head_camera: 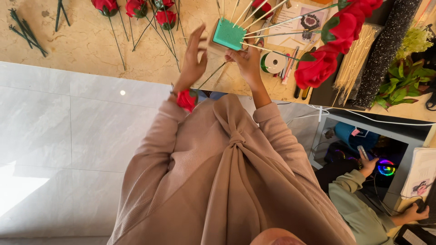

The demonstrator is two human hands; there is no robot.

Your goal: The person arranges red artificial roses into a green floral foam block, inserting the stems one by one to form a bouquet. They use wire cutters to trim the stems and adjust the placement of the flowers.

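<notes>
Right hand [247, 61]: fingers curled up around the underside of a green foam block [229, 34], gripping it at the near edge and lifting it just above the counter. Thin wooden sticks [268, 19] poking out of the block's far face, fanning away toward the top and right.

Left hand [193, 59]: fingers spread and loose, palm turned toward the block, grasping nothing; close beside the block's left edge, with a narrow gap between. Hard to tell whether any fingertip brushes the brown backing behind the foam. Thin green stem [211, 76] slanting down between the two wrists, ending in a red artificial rose [186, 100] against the left sleeve cuff.

Further out, on the beige stone counter [81, 47]: several loose red roses with wire stems [136, 13] at top centre-left, a scatter of bare green stems [25, 29] at far left. Just right of the right hand, a roll of green tape [272, 62] beside some pens. Larger red roses [334, 43] on stems hanging over the right side, near a bundle of pale skewers [356, 61] and a dark glittery roll [386, 50]. Green foliage [404, 84] at far right edge.

Below the counter at lower right, another person's hand [367, 165] in a green sleeve, holding a small device.
</notes>
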